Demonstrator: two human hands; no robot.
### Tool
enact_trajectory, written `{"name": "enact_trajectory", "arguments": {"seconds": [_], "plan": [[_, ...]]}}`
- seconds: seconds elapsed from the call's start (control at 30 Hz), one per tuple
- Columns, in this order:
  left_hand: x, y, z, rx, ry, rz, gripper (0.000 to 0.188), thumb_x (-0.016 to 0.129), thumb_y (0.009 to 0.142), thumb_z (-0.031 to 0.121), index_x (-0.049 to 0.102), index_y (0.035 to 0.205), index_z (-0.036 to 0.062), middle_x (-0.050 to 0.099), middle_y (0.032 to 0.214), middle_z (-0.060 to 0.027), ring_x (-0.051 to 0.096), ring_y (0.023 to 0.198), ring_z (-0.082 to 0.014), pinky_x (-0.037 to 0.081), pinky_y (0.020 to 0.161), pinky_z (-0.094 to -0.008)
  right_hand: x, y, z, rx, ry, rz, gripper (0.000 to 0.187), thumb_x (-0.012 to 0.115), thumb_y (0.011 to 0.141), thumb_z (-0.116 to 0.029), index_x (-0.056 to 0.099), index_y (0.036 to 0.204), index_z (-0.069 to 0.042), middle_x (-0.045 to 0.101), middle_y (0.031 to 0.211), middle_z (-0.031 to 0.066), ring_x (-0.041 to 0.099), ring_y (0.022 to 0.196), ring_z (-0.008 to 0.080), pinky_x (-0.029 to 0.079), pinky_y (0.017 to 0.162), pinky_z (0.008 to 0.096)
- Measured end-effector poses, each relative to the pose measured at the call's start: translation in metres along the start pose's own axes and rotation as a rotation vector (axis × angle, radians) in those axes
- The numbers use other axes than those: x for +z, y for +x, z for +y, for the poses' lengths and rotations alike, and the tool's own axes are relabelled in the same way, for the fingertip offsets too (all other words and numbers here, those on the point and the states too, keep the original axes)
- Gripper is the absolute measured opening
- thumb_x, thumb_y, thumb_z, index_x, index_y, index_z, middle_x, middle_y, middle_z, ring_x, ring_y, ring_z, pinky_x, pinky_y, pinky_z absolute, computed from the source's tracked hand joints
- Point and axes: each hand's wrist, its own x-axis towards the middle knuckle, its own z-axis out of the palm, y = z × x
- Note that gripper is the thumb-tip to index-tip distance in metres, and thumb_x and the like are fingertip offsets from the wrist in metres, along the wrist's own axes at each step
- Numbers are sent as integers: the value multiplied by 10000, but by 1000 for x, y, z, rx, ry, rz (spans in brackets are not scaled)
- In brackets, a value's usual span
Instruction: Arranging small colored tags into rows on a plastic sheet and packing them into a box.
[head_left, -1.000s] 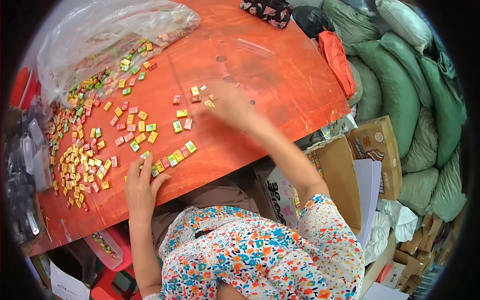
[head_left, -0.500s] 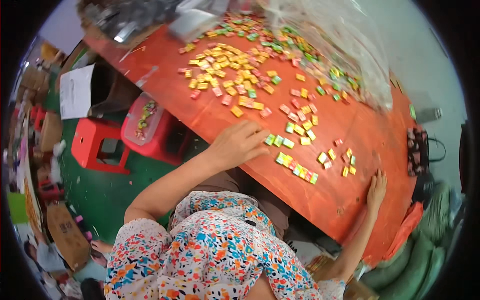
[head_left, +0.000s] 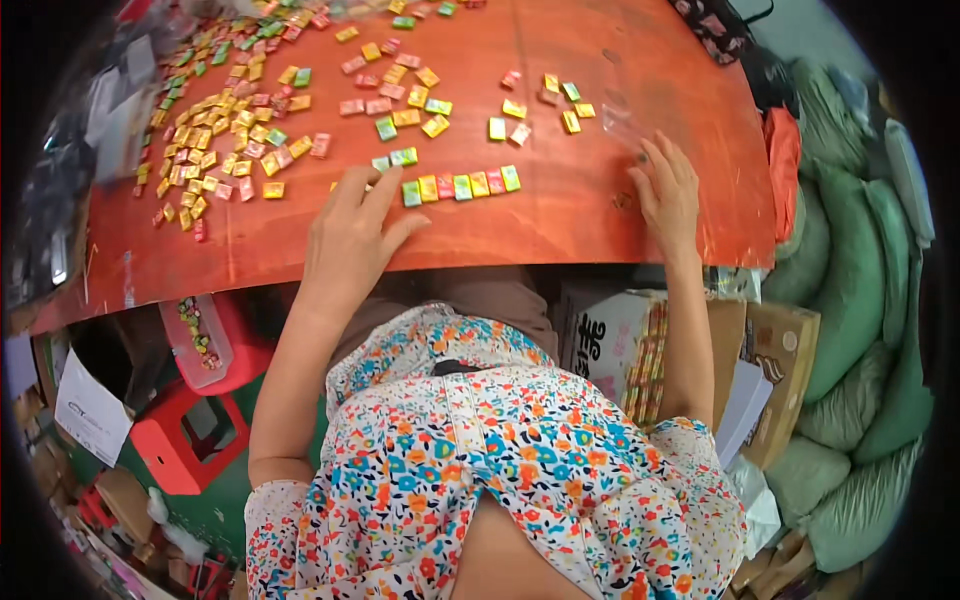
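My left hand (head_left: 352, 235) rests flat on the orange-red table (head_left: 560, 215), fingers spread, its fingertips at the left end of a short row of small wrapped candies (head_left: 461, 186) in green, yellow and pink. My right hand (head_left: 668, 188) lies palm down near the table's right front edge, fingers apart, touching a small clear plastic bag (head_left: 625, 125). Neither hand holds anything. Many more small candies (head_left: 235, 140) lie scattered over the left and far part of the table.
Under the table's left edge stand a red plastic stool (head_left: 190, 440) and a pink tub (head_left: 205, 340) with candies. Cardboard boxes (head_left: 700, 350) stand to my right, with green sacks (head_left: 860, 300) beyond. A dark patterned pouch (head_left: 715, 25) lies at the far right.
The view has swung back over the table. My left hand has settled flat beside the candy row and my right hand now rests by the clear bag.
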Motion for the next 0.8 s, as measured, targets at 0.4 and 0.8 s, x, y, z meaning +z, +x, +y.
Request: {"name": "enact_trajectory", "arguments": {"seconds": [0.4,0.8], "plan": [[41,23,27,-36,103,-94,475,784,725,340,646,1046,18,551,946,-125,607,885,-306,510,721,-419,7,38,-118,-207,507,-277,418,711,831,-286,619,1204,-123,604,1082,95,618,980,275,521,794,382],[90,108,78,251,-71,-62,318,753,764,335,682,933,75,567,849,-73,630,777,-271,522,642,-398,-20,22,-38,39,403,-123,313,695,845,-241,671,1149,-170,613,1037,60,623,922,246,512,768,375]]}}
